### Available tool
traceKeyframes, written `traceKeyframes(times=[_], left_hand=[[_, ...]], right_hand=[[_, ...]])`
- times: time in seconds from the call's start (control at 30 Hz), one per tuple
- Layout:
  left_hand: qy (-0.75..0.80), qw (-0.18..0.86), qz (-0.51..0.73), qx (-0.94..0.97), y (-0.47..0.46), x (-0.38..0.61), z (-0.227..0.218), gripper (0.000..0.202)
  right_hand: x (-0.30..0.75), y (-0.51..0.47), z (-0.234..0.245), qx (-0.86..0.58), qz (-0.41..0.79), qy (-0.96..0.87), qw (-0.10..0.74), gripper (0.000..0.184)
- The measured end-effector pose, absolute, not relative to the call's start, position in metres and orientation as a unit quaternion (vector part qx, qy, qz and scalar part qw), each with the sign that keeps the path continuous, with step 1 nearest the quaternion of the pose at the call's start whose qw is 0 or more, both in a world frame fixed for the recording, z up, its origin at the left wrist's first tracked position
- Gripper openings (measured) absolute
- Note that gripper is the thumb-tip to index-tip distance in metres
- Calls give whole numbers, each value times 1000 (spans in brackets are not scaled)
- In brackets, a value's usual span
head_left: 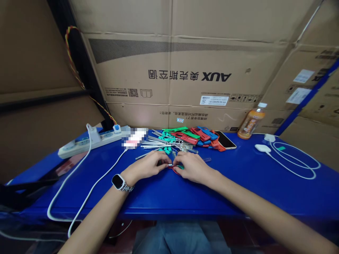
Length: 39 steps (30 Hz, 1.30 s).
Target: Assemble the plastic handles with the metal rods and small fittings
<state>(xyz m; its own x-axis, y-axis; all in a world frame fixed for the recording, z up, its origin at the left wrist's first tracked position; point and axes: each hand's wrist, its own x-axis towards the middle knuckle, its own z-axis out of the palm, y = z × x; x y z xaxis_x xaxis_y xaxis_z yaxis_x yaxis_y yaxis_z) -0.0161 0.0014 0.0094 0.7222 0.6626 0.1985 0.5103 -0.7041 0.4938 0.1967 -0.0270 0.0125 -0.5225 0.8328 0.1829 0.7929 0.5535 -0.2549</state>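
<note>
the fingers of the left hand (150, 165) and right hand (194, 167) pinch a small red piece (174, 169) in front of the metal rods (156, 144).

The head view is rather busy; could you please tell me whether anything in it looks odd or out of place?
Yes: the large AUX lettering on the cardboard behind the blue table is upside down, so the cardboard seems inverted. The coloured plastic pieces and metal rods lie jumbled together. I see no obvious spill.

Brown cardboard (127, 21) backs a blue tabletop (238, 190); dark post (86, 70) left; reddish floor (235, 233) below
</note>
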Motion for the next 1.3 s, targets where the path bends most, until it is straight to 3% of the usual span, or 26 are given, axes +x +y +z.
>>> traceKeyframes(times=[0.43,0.8,1.3], left_hand=[[353,276,221,866,4,-15,7,18],[315,250,240,883,5,-16,8,17],[292,250,266,884,4,-15,8,17]], right_hand=[[205,-19,-10,-401,34,-886,229,16],[207,-19,-11,-379,14,-895,236,17],[214,-15,-8,-323,-20,-920,220,32]])
